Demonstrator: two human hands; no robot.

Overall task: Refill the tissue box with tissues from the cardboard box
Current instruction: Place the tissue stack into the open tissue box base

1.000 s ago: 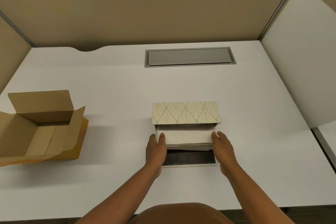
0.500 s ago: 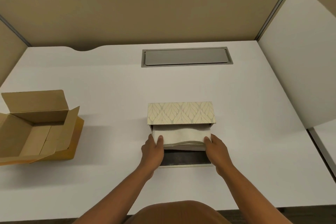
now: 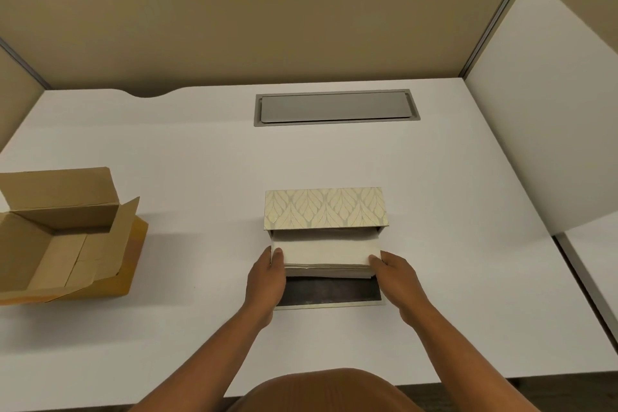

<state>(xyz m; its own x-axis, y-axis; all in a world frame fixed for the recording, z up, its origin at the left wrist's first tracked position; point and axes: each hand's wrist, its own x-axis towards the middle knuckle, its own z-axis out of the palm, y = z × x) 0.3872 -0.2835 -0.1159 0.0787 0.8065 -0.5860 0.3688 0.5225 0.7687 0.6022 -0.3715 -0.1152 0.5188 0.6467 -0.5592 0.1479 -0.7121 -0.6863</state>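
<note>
White desk (image 3: 200, 160), leaf-patterned tissue box (image 3: 325, 208) at centre with its dark flap folded toward us, stack of white tissues (image 3: 326, 252) seemingly half inside its opening, our left hand (image 3: 266, 281) and right hand (image 3: 396, 278) clamped on the stack's ends, open cardboard box (image 3: 63, 237) at left, apparently emptied.

Both forearms bare to the frame edge; no sleeves, watch, rings or gloves visible on left hand (image 3: 266, 279) or right hand (image 3: 399, 276). Brown garment (image 3: 321, 390), plain and unmarked, at bottom centre.
</note>
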